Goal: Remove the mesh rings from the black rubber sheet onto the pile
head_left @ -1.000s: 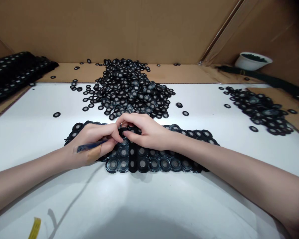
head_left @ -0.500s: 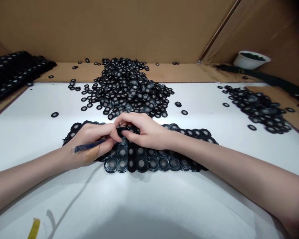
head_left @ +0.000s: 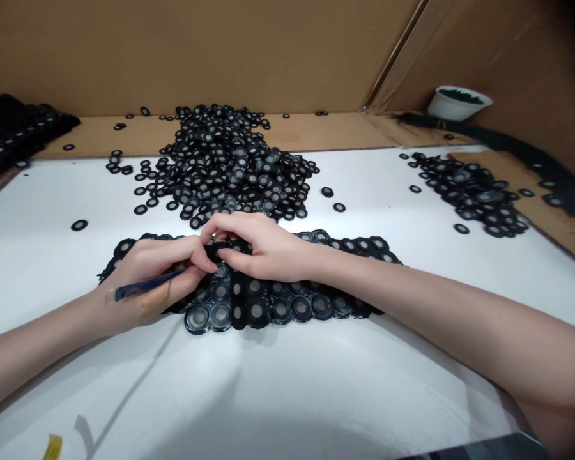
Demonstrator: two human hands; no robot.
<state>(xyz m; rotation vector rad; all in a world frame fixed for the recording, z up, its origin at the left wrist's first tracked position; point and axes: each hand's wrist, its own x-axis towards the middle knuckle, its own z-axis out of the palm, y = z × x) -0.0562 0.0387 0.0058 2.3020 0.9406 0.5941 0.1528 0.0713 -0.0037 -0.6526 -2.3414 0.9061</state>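
My left hand point(head_left: 160, 278) is closed around a slim blue pen-like tool point(head_left: 146, 285) with a clear end, which lies across the palm. Its index finger and thumb press on the left-middle of a sheet of joined black discs point(head_left: 299, 308) with pale grey centres. My right hand point(head_left: 253, 246) arches over the sheet's far edge, thumb and curled fingers closing on a black disc point(head_left: 214, 250) there. Both hands' fingertips nearly meet at that disc. The working tip of the blue tool is hidden by my left fingers.
Beyond the sheet rises a large heap of loose black discs point(head_left: 230, 166). A smaller pile point(head_left: 469, 191) lies at right, near a white bowl point(head_left: 455, 105) with dark green contents. Black disc-covered material point(head_left: 19, 131) is stacked at far left. A yellow strip point(head_left: 52, 447) lies near front left.
The whole view has shifted, so everything appears further left. Both hands keep about the same place and grip on the sheet.
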